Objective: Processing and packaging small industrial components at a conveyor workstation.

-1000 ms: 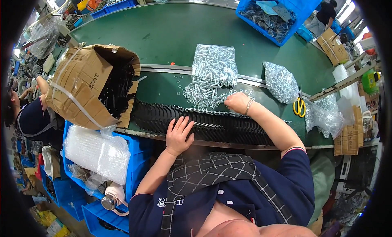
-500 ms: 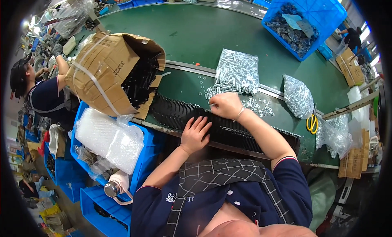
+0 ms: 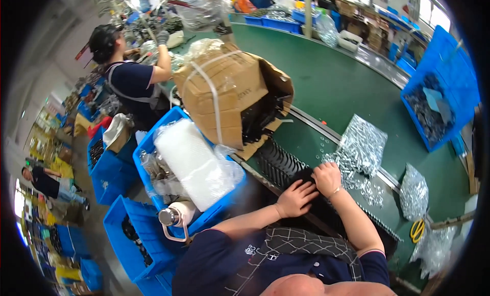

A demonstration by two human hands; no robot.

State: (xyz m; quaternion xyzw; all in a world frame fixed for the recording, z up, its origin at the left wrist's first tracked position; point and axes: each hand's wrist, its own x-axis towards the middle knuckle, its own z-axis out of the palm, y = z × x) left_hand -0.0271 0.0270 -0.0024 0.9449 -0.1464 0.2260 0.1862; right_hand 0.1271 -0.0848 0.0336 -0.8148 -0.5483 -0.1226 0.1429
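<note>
A long row of thin black parts (image 3: 278, 162) stands packed side by side along the near edge of the green table. My left hand (image 3: 297, 198) lies on the near side of this row, fingers stretched out. Right beside it, my right hand (image 3: 326, 177) is closed over the row, its fingertips bent down. Whatever it pinches is hidden. Just beyond the right hand, a clear bag of silver bolts (image 3: 363, 143) lies with bolts spilling from its near end. Loose washers or nuts (image 3: 372, 192) are scattered to the right of that hand.
A cardboard box (image 3: 224, 92) full of black parts tips open at the row's left end. Blue crates (image 3: 148, 168) hold bubble wrap and a bottle (image 3: 178, 214). Rightward lie another bag (image 3: 414, 191), yellow scissors (image 3: 417, 230) and a blue bin (image 3: 441, 92). A co-worker (image 3: 130, 82) stands far left.
The view has swung left, so the scene shifts right in the picture. My two hands have come closer together, and the right hand sits lower over the black row, away from the loose hardware.
</note>
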